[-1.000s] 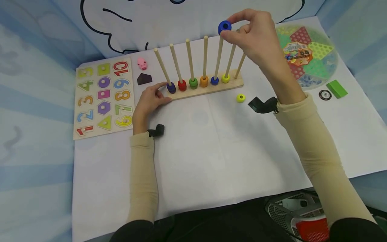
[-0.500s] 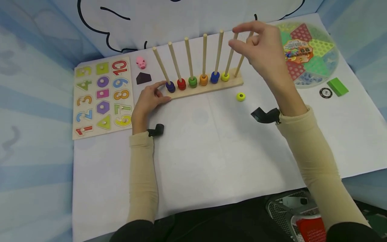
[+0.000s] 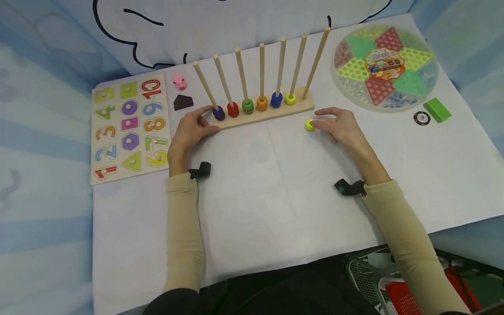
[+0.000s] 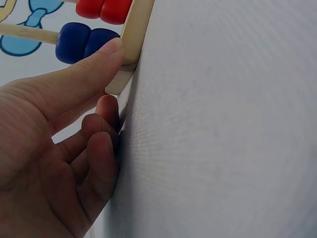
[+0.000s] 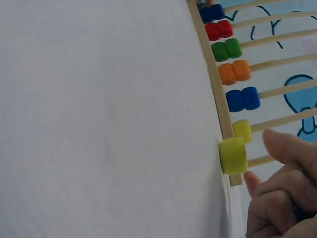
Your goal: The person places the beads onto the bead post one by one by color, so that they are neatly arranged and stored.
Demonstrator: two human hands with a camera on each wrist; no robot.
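A wooden peg stand [image 3: 264, 115] carries a row of upright pegs. Dark blue, red, green, orange and blue beads sit in pairs at the peg bottoms, then one yellow bead [image 3: 290, 99]; the rightmost peg is bare. My left hand [image 3: 191, 128] holds the stand's left end, its thumb against the end in the left wrist view. On the table before the stand's right end lies a loose yellow bead [image 3: 309, 125]. Around it reaches my right hand [image 3: 342, 127], thumb and index finger apart; in the right wrist view the loose bead [image 5: 233, 155] stands free of a grip.
A number and shape puzzle board [image 3: 130, 129] lies at the left, near a pink pig figure [image 3: 179, 82] and a dark block [image 3: 183, 102]. At the right are a round game board [image 3: 386, 68], a black chip [image 3: 422, 118] and a green block [image 3: 437, 110].
The blue bead my right hand held went down onto the fifth peg and was let go. That hand then came down to the loose yellow bead. My left hand stays at the stand.
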